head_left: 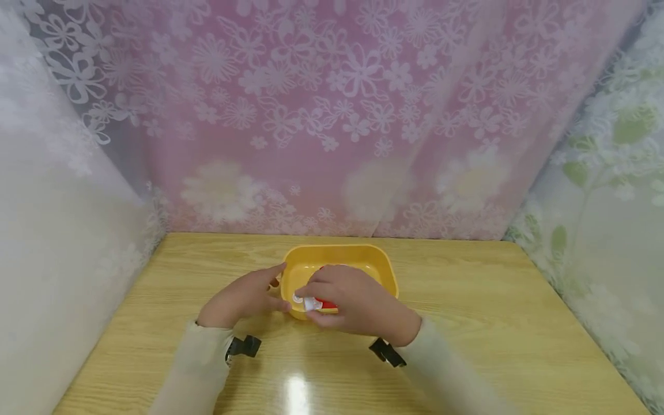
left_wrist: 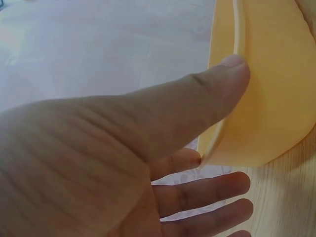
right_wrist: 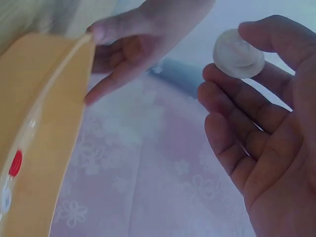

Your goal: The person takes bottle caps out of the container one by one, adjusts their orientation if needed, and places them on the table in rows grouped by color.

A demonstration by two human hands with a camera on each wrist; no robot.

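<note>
Left hand (head_left: 244,300) sits at the left side of the yellow basin (head_left: 381,266): thumb and index tips touch the wall and rim, other fingers extended and apart, clear of the plastic in the left wrist view. Not a full grip; reads as a light brace, probably so the basin doesn't slide. Right hand (head_left: 358,300) is over the basin and pinches a pale round piece (right_wrist: 239,53) by its edge, thumb on one side, fingers on the other; remaining fingers loosely bent behind it. Edge pinch likely chosen because the piece is small, and it leaves the flat face uncovered. Red item (head_left: 328,304) shows just beside the piece in the head view, partly under the right hand. Can't tell if it's joined to the piece or lying separately in the basin. Basin stands upright on the wood table (head_left: 467,300), centred in front of the person, presumably so both hands reach it without stretching. Most of its floor is hidden by the right hand, so contents unconfirmed.
</note>
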